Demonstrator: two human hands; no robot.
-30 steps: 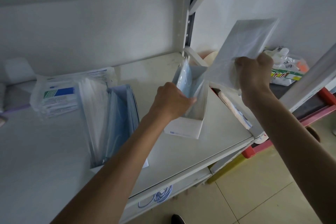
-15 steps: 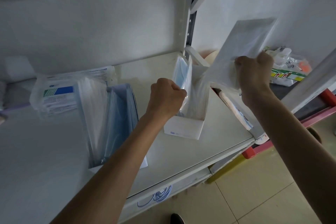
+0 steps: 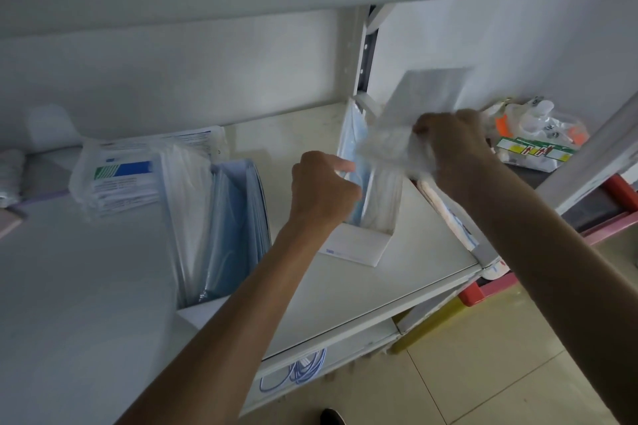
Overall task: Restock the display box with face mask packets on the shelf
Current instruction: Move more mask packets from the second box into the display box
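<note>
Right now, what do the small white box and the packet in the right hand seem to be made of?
The display box looks like matte white cardboard: flat folded panels, crisp edges, small print. The packet gripped by the right hand seems thin translucent plastic film, perhaps paper-backed: it crinkles at the grip.

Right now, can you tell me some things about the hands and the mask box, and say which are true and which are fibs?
The right hand holds a white packet. True.
The left hand is open and empty. False: its fingers grip a blue packet in the display box.
The display box sits on the floor. False: it stands on the shelf.
A big blue stack stands left of the display box. True.
</note>
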